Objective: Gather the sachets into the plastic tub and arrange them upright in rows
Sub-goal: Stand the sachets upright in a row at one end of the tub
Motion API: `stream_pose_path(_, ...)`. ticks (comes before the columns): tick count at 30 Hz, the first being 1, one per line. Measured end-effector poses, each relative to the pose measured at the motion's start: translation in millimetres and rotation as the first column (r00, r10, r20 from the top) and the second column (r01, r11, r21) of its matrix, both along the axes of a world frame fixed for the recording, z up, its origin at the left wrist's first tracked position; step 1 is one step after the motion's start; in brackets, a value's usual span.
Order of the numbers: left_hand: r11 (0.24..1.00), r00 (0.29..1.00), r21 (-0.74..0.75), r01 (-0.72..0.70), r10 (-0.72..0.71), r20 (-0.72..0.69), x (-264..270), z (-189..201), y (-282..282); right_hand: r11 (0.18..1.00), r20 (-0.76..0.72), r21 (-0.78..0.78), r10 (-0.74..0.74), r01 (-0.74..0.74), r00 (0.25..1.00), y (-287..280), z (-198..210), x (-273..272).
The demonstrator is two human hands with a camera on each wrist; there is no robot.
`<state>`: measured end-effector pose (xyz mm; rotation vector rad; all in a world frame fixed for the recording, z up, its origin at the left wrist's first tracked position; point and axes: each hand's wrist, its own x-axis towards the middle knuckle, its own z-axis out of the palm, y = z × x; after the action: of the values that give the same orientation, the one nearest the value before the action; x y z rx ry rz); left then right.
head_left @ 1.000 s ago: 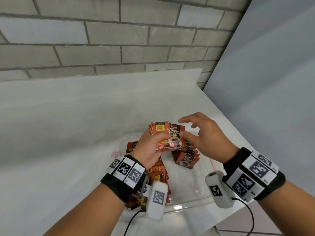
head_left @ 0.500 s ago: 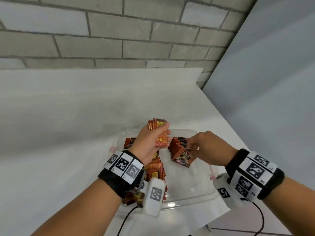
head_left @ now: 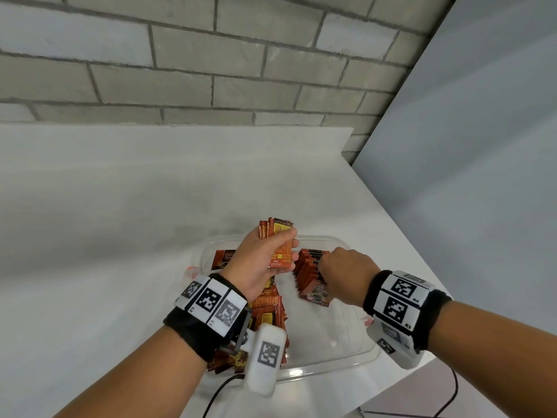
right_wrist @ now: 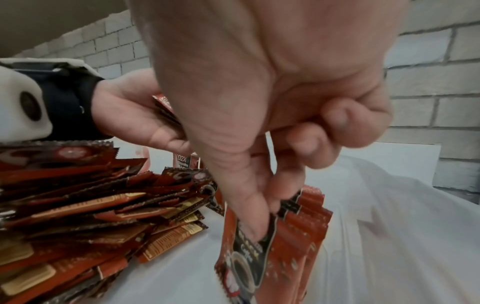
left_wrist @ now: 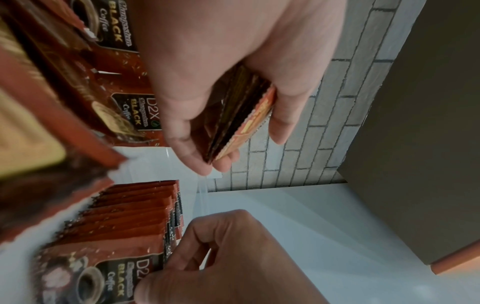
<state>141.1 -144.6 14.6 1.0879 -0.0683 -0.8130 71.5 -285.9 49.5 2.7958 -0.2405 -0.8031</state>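
A clear plastic tub (head_left: 346,359) sits at the table's near right corner. My left hand (head_left: 286,248) grips a small stack of red-brown coffee sachets (head_left: 278,232) above the tub; the left wrist view shows that stack (left_wrist: 241,115) edge-on between thumb and fingers. My right hand (head_left: 324,267) reaches down into the tub and pinches the top of the front sachet (right_wrist: 249,257) between thumb and forefinger. That sachet stands at the near end of an upright row (head_left: 309,267). A loose pile of sachets (head_left: 268,315) lies in the tub's left part, partly hidden by my left wrist.
The white table (head_left: 120,236) runs to a grey brick wall (head_left: 211,70) at the back. Its right edge (head_left: 401,242) drops off beside a grey panel. The tub's near right floor (head_left: 331,330) is bare. A cable (head_left: 449,399) hangs below the table's corner.
My right hand drew one sachet off the stack in my left hand and lowered it to the near end of the row in the tub. My left hand stayed holding its stack.
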Motion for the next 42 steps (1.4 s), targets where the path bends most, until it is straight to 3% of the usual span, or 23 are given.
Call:
stream_pose_path(12,1.000,0.999,-0.023,0.012,-0.013,-0.030,1,2,0,0.999,0.010,0.029,-0.023,0.023,1.000,1,4,-2)
stream_pose_path(19,0.997,0.995,-0.063,0.055,-0.060,-0.085,-1,6,3,0.986,0.176,0.146,-0.106,0.081,0.979,-16,18,-4)
stream_pose_path(21,0.996,0.994,-0.046,0.079,-0.082,-0.075,-2,7,3,0.946,0.320,0.318,-0.172,0.066,0.932,-23,22,-3)
stream_pose_path(23,0.995,0.994,-0.032,0.099,-0.100,-0.045,-3,7,3,0.818,0.425,0.575,-0.315,0.016,0.848,-23,27,-1)
stream_pose_path(25,0.991,0.992,-0.023,0.129,-0.129,0.000,-4,6,3,0.677,0.389,0.736,-0.417,-0.006,0.821,-16,30,0)
stream_pose_path(28,0.990,0.990,-0.029,0.140,-0.140,0.027,-5,6,3,0.604,0.332,0.797,-0.442,0.002,0.833,-9,27,0)
stream_pose_path(33,0.992,0.994,-0.054,0.112,-0.113,0.002,-5,8,3,0.478,0.295,0.879,-0.555,0.007,0.778,-11,31,5)
stream_pose_path(39,0.994,0.996,-0.101,0.052,-0.059,-0.067,-2,6,2,0.462,0.386,0.882,-0.607,-0.087,0.695,-19,41,3)
stream_pose_path(42,0.992,0.993,-0.129,-0.011,-0.004,-0.115,0,4,2,0.557,0.522,0.816,-0.602,-0.150,0.604,-21,43,0)
